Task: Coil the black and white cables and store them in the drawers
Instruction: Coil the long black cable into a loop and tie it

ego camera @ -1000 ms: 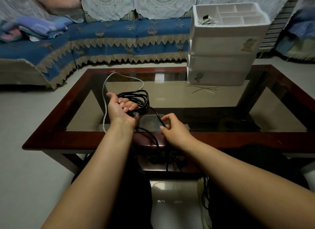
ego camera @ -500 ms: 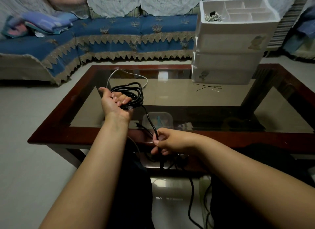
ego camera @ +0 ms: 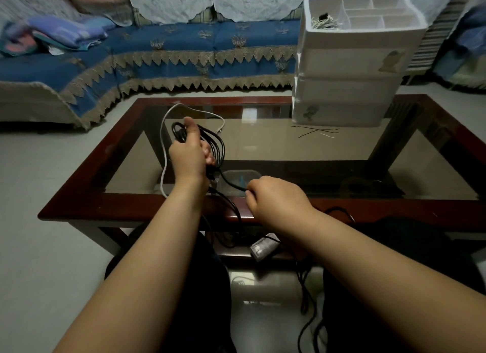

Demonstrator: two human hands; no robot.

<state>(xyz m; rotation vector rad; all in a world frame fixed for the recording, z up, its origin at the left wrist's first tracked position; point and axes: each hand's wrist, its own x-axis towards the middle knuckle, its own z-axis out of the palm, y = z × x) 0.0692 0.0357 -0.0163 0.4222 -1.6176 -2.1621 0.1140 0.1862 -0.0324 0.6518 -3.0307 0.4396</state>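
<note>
While left hand (ego camera: 190, 153) grips the black cable (ego camera: 217, 146) coil above the bench (ego camera: 147, 208), fingers curled round the loops, and right hand (ego camera: 276, 199) pinches the trailing run, best feed slack evenly, matching loop size; white cable (ego camera: 163, 153) lies on the glass, drawers (ego camera: 349, 89) shut.

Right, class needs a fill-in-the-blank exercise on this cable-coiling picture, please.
1. The left hand holds loops of the ____ cable.
2. The right hand pinches the same cable's loose ____.
3. The white cable lies on the ____ table.
4. The drawer unit stands on the table's far ____ corner.

Missing words: black; length; glass; right
</note>
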